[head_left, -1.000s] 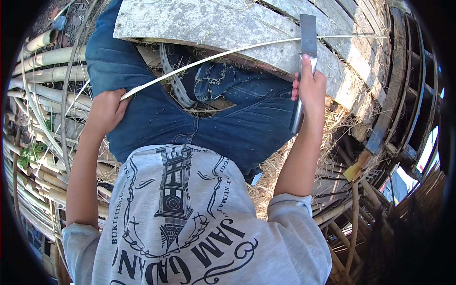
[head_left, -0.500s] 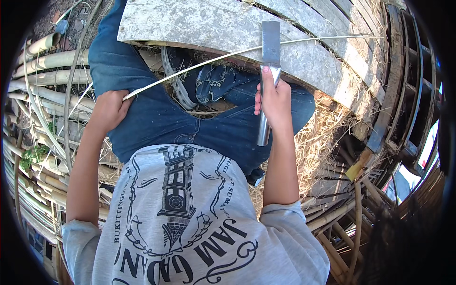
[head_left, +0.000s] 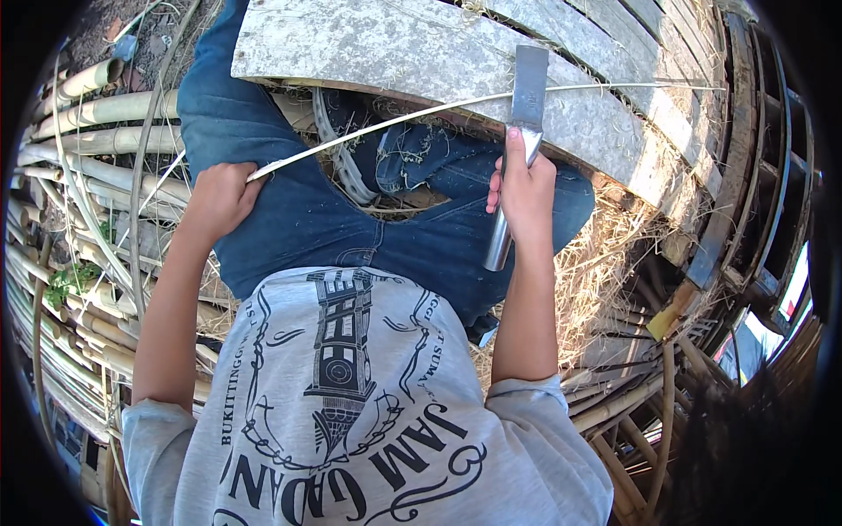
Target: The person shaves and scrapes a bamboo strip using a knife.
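Where the pale strip (head_left: 395, 121) runs: bowed, from off the near edge of the slatted bench (head_left: 368, 44), then across its boards to the right.
Left hand (head_left: 221, 200): clamped on strip's left end, nearside of bench, against the jeans (head_left: 294, 215).
Right hand (head_left: 528, 191): wrapped round handle of the broad-bladed tool (head_left: 530, 88), nearside of bench.
Blade: over bench's near edge, crossing above strip; contact, can't tell.
Bamboo poles (head_left: 123, 140): left of bench.

Room lies above the jeans (head_left: 294, 219) between left hand (head_left: 221, 202) and right hand (head_left: 527, 196); ahead, the bowed bamboo strip (head_left: 386, 125) and broad-bladed knife (head_left: 529, 88) bar passage, perhaps touching the slatted platform (head_left: 368, 44)
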Available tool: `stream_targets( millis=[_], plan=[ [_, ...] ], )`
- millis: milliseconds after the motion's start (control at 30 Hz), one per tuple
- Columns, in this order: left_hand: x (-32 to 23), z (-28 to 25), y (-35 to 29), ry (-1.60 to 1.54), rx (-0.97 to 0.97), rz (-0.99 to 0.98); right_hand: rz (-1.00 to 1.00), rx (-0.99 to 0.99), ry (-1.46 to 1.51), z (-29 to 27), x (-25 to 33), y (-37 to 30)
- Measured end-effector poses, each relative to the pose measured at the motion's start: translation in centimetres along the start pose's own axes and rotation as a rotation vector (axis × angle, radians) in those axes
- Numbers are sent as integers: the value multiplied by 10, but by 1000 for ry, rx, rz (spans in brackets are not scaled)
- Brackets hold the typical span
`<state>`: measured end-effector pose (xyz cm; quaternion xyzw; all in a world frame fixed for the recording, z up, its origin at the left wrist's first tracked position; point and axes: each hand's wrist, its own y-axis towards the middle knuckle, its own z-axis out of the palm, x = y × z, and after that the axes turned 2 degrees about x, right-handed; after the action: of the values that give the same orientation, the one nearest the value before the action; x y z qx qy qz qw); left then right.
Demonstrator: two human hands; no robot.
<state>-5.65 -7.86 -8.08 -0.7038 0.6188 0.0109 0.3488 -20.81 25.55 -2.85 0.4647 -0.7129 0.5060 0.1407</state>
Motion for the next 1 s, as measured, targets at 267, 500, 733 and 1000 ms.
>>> stream_targets(
  millis=[267,500,733,1000],
  plan=[
    [0,0,-3,24,-1,-38,11,-21,-14,-31,4,18],
    [3,1,-4,20,-7,-32,-10,35,13,9,-5,-4],
    [1,3,-1,40,-24,-35,7,-134,117,-22,-6,17],
    [3,6,-1,34,-32,-23,16,219,-57,18,-7,-13]
  ],
)
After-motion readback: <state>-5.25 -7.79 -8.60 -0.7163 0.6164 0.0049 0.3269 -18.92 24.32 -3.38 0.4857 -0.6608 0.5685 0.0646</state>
